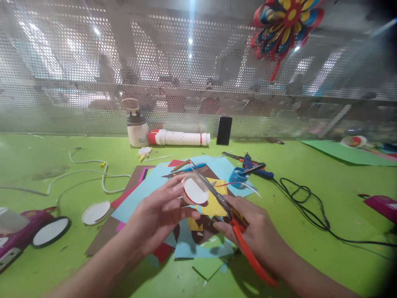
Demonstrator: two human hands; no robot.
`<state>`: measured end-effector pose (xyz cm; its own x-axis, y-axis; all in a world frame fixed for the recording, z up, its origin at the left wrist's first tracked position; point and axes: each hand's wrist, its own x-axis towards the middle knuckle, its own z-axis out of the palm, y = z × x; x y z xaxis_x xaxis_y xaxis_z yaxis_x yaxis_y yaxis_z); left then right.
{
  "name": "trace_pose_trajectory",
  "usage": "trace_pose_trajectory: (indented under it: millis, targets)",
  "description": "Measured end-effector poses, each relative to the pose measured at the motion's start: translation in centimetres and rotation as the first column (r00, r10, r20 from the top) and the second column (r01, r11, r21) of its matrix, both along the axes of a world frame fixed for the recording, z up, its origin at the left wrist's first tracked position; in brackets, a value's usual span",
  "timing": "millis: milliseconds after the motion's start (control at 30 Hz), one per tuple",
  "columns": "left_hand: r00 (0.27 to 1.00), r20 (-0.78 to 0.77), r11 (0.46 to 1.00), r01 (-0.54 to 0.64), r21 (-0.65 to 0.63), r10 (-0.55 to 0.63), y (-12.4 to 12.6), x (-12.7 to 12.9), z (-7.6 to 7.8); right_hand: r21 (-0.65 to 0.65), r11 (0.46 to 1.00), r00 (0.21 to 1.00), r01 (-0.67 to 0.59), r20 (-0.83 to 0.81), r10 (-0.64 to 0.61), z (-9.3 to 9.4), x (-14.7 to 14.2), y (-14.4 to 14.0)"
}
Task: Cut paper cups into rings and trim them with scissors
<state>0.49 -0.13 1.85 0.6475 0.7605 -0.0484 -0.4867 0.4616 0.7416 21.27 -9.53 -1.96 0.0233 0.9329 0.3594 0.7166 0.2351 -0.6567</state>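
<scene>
Left hand (163, 213) grips a red-edged white disc (196, 191) above a green bench (56, 165); right hand (252, 219) holds orange-handled metal scissors (248, 250) at its edge. Coloured paper scraps (201, 249) suggest some cutting done, the disc apparently unfinished.

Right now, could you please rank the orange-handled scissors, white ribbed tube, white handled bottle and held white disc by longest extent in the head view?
1. Orange-handled scissors
2. White ribbed tube
3. White handled bottle
4. Held white disc
Scissors and disc are nearer the camera; true sizes may differ.
</scene>
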Motion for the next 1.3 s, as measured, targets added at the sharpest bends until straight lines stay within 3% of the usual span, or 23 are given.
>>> trace_pose_trajectory:
  millis: [467, 833, 1067, 1300]
  targets:
    - [0.996, -0.008, 0.993, 0.090, 0.078, -0.089, -0.10, 0.02, -0.51, 0.010, 1.000, 1.000, -0.006, 0.028, 0.006, 0.63, -0.37, -0.14]
    - [0.998, -0.042, 0.996, 0.056, 0.071, -0.053, 0.09, -0.15, -0.40, 0.017, 1.000, 0.999, -0.026, 0.031, 0.025, 0.41, -0.34, -0.20]
    - [0.988, -0.023, 0.986, 0.152, 0.076, -0.150, -0.12, 0.15, -0.48, 0.014, 0.999, 0.998, -0.038, 0.056, 0.037, 0.76, -0.33, -0.06]
    - [0.987, 0.003, 0.985, 0.157, 0.066, -0.158, -0.13, 0.07, -0.53, 0.021, 0.998, 0.997, -0.057, 0.058, 0.056, 0.79, -0.25, -0.23]
